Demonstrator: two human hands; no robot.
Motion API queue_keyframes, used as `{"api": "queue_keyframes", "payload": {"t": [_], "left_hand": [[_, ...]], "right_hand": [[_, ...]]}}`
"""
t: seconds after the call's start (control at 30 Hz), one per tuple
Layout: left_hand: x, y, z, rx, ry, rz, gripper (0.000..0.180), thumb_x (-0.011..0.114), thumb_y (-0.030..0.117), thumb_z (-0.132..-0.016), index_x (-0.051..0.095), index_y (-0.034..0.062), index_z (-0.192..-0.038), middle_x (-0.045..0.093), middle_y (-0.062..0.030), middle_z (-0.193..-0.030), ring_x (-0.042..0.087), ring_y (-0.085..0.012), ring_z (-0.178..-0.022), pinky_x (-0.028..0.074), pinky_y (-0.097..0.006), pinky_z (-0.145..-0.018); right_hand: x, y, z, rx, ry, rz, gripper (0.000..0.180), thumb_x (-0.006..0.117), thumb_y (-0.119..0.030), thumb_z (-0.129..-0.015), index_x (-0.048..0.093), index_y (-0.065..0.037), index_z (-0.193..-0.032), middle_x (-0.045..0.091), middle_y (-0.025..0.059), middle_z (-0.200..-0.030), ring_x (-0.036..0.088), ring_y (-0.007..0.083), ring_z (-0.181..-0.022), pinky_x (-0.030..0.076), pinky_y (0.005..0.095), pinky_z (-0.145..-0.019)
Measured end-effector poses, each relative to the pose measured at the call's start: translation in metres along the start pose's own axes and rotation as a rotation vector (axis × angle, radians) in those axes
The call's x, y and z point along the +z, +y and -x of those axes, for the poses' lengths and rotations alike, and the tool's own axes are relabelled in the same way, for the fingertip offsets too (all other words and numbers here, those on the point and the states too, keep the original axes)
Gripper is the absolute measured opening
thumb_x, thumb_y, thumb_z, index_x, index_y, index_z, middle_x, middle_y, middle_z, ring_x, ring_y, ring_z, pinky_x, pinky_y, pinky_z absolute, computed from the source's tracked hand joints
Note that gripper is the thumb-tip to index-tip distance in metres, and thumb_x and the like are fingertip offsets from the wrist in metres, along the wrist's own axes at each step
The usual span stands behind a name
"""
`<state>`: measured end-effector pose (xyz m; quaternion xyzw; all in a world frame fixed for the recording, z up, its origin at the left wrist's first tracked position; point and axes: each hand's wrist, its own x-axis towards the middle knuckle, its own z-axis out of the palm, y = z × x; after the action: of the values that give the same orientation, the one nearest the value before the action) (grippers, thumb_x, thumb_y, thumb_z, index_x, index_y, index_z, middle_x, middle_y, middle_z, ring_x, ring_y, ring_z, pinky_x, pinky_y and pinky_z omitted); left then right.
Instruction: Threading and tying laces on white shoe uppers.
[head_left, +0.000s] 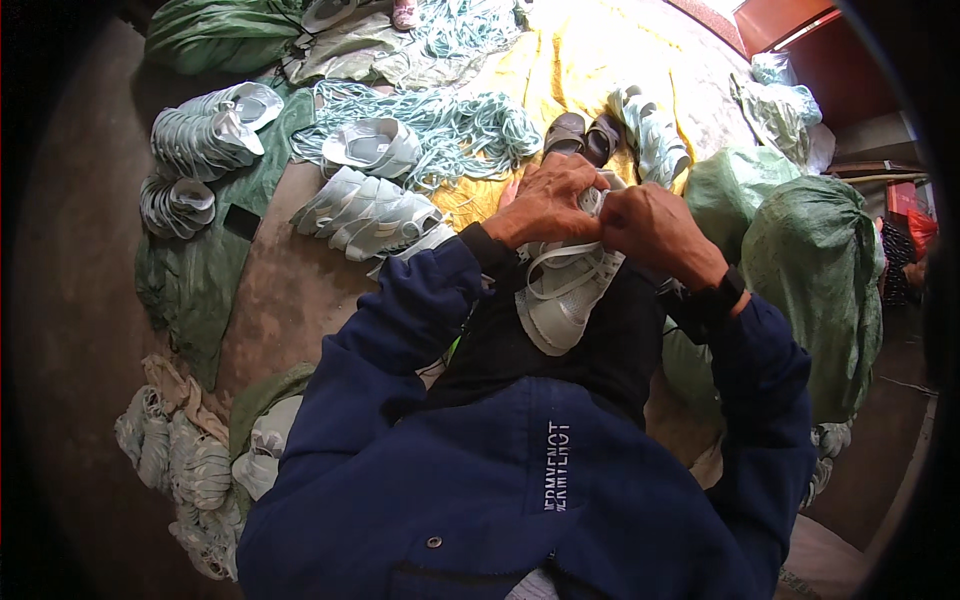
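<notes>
A pale grey shoe upper (566,310) rests on my dark-trousered lap, its toe pointing toward me. A whitish shoelace (548,273) lies looped across its front. My left hand (556,203) is closed around the upper's far part, thumb and fingers pinched toward the middle. Close against it, my right hand (660,232) is curled into a fist at the upper's right side. Its fingertips are turned away, so what they grip is hidden. A bit of the upper shows between the two hands.
Stacked pale shoe uppers (365,220) lie at the left, with another stack (205,140) on green cloth farther out. Tangled light-blue laces (465,135) spread ahead over yellow sheeting (540,75). Dark sandals (603,138) stand beyond my hands. Bulging green sacks (815,280) flank my right.
</notes>
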<state>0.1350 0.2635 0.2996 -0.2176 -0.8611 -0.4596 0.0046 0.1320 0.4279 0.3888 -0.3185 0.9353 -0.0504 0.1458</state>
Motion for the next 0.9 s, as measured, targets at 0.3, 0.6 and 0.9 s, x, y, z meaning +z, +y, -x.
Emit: {"api": "queue_keyframes", "payload": {"t": [0.3,0.6,0.9], "left_hand": [[-0.002,0.003,0.001,-0.017,-0.016,-0.021,0.049,0.074,0.035,-0.062,0.064,0.0164,-0.106,0.055,-0.0046,-0.118,0.045,-0.0261,-0.117,0.031,-0.044,-0.098],[-0.003,0.003,0.002,-0.02,-0.01,-0.029,0.047,0.072,0.033,-0.063,0.063,0.0157,-0.105,0.055,-0.0049,-0.119,0.044,-0.0266,-0.118,0.031,-0.046,-0.098],[-0.004,0.001,0.0,0.084,0.007,-0.05,0.042,0.067,0.028,-0.069,0.061,0.0113,-0.107,0.057,-0.0094,-0.113,0.047,-0.0301,-0.111,0.037,-0.039,-0.096]], "right_hand": [[-0.001,0.003,-0.004,-0.023,-0.106,0.074,0.015,0.061,-0.02,-0.068,0.067,-0.007,-0.068,0.061,0.0168,-0.066,0.062,0.0353,-0.066,0.047,0.0445,-0.057],[0.008,0.016,0.024,-0.099,0.119,-0.219,0.013,0.06,-0.013,-0.074,0.066,-0.003,-0.078,0.062,0.0182,-0.069,0.063,0.0344,-0.067,0.049,0.0416,-0.061],[0.072,0.008,0.066,0.106,0.62,-0.563,0.035,0.069,0.0,-0.074,0.055,-0.003,-0.106,0.067,0.0098,-0.087,0.065,0.0192,-0.072,0.052,0.0304,-0.066]]}}
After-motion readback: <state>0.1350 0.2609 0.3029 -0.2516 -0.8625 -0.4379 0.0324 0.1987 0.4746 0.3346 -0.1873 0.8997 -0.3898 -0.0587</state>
